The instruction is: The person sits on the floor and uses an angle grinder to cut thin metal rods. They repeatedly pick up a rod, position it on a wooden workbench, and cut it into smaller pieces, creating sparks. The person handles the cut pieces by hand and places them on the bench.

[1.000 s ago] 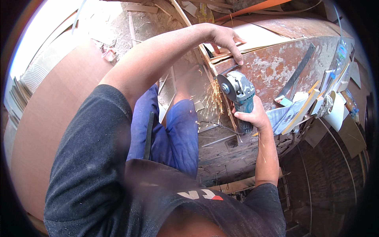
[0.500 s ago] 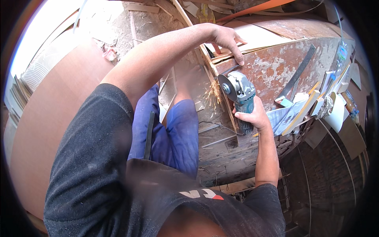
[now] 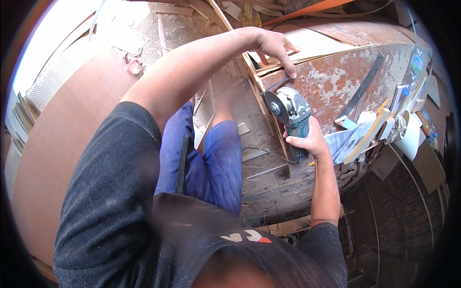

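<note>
My right hand (image 3: 307, 139) is wrapped round the teal body of an angle grinder (image 3: 293, 108). Its cutting disc rests beside a dark metal bar (image 3: 278, 85) at the wooden edge (image 3: 249, 72) of a worn, paint-flaked panel (image 3: 331, 77). My left hand (image 3: 276, 50) reaches over from above with fingers spread, a fingertip touching the bar near the grinder head and the others over the layered sheet edge. No sparks show at the disc.
A large curved plywood sheet (image 3: 62, 158) stands at left. On the right are leaning boards and paper scraps (image 3: 360, 141), a flat dark metal strip (image 3: 365, 86) and a plastic bottle (image 3: 415, 67). An orange strap (image 3: 312, 9) crosses the top. Offcuts litter the dusty floor.
The spray of sparks from the disc was large a second ago, smaller half a second ago, and is gone now. My hands and the grinder have barely moved.
</note>
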